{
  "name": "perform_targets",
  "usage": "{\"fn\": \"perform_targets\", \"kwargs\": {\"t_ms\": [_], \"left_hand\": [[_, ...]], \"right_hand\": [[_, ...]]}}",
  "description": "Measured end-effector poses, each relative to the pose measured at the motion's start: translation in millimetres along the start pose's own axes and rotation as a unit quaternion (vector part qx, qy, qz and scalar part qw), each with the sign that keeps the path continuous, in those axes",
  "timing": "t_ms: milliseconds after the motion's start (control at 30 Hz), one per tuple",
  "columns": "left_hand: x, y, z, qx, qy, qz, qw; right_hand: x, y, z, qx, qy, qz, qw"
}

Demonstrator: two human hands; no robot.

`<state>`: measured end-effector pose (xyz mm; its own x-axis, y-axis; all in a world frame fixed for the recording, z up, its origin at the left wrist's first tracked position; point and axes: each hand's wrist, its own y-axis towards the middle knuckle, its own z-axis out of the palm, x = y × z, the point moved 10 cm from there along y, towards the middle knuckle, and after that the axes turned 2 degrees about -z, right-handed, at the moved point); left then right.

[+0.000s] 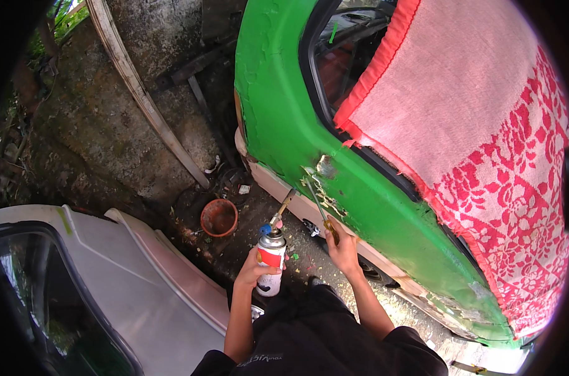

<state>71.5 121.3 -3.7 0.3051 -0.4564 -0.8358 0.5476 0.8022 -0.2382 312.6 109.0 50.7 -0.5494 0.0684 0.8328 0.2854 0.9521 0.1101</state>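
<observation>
My left hand (255, 269) grips a white and red gas canister (270, 266) with a blowtorch head (278, 216) and blue knob on top, its nozzle angled up toward the car's lower side. My right hand (341, 244) is closed on the yellow handle of a slim metal tool (326, 219), like a screwdriver or scraper. The tool's tip lies at a patch of cracked, peeling paint (325, 188) on the green car body (278, 113). Whether the torch is lit I cannot tell. A pink band runs below the green panel.
A red-and-pink patterned blanket (472, 106) covers the car's windows. A white vehicle (103, 263) stands at my left. An orange pot (218, 225) sits among debris by a stained wall (121, 125), where a long curved strip (134, 94) leans. My dark-clothed legs are below.
</observation>
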Motion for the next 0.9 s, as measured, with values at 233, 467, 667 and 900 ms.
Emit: {"fn": "perform_targets", "kwargs": {"t_ms": [233, 467, 667, 900], "left_hand": [[-7, 10, 3, 0.026, 0.004, -0.004, 1.000], [-9, 13, -5, 0.038, 0.015, -0.013, 0.999], [-9, 12, -15, 0.053, 0.014, -0.032, 0.998], [-12, 11, -13, 0.047, -0.001, -0.016, 0.999]], "right_hand": [[-12, -11, 8, -0.011, 0.037, 0.020, 0.999], [-7, -20, 6, 0.017, 0.056, 0.039, 0.998], [-21, -27, 32, 0.067, 0.221, 0.119, 0.966], [-32, -15, 38, 0.036, 0.110, 0.035, 0.993]]}}
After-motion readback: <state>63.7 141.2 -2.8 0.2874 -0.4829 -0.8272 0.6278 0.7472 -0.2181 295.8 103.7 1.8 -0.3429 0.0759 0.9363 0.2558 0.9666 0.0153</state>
